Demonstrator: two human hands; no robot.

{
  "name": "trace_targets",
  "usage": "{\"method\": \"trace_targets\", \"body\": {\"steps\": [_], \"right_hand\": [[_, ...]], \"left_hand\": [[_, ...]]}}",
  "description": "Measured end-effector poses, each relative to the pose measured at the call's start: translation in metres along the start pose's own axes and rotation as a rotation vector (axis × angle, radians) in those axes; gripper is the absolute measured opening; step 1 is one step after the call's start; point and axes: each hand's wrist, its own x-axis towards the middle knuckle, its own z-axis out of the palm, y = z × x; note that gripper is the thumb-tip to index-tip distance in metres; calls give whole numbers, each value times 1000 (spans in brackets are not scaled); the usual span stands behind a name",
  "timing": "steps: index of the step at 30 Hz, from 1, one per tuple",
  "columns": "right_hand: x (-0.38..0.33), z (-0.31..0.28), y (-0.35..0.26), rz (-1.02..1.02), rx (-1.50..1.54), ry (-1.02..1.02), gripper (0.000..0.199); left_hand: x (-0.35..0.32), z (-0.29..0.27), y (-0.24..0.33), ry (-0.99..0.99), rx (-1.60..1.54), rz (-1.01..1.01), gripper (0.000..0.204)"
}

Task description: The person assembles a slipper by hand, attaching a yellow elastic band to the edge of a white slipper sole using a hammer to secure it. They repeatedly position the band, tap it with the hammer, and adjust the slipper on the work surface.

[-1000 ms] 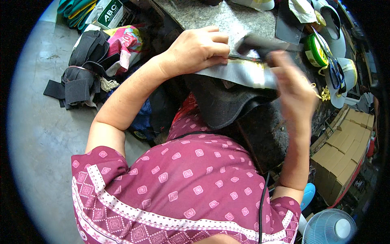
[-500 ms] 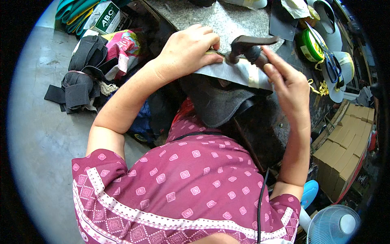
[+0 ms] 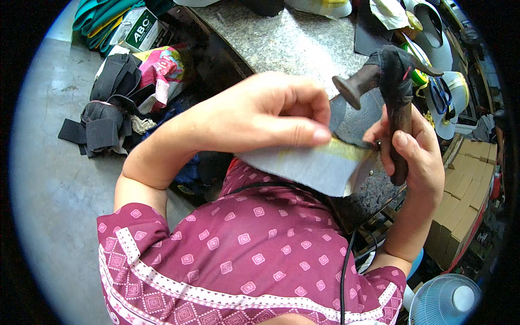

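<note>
My right hand is closed around the wooden handle of a hammer, whose dark head stands raised above the work. The hammer's round striking face points left, and black wrapping covers the joint of head and handle. My left hand pinches the upper edge of a shoe upper between thumb and fingers. This piece is pale grey on the side facing me, with yellowish glue along its edge and black material behind. Fingertips of my right hand also touch its right end.
A speckled stone-topped bench lies ahead, with more grey shoe uppers at its far edge. Blue-handled scissors are at the right, above stacked cardboard. A fan stands lower right; black fabric scraps lie left.
The hammer has lifted off the shoe upper and moved right, its head turned up. Both hands have come nearer to me, with the upper raised and tilted, its right end touched by my right fingers.
</note>
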Motion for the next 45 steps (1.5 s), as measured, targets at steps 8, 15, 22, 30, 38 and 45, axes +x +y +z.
{"method": "trace_targets", "body": {"steps": [8,15,22,30,38,45], "right_hand": [[-3,-31,19,-49,-190,207,48],[-16,-53,74,39,-394,308,35],[-29,-120,72,-109,-653,812,43],[-35,-89,37,-403,-384,746,30],[-37,2,21,-102,55,127,69],[-3,-31,4,-87,-558,123,63]], "left_hand": [[-7,-10,-7,122,-397,-91,30],[-15,-21,-25,217,-601,60,30],[-20,-32,-7,275,-577,51,30],[-19,8,22,81,85,-184,50],[-11,22,27,-306,-362,-2,37],[26,12,-32,118,457,136,23]]}}
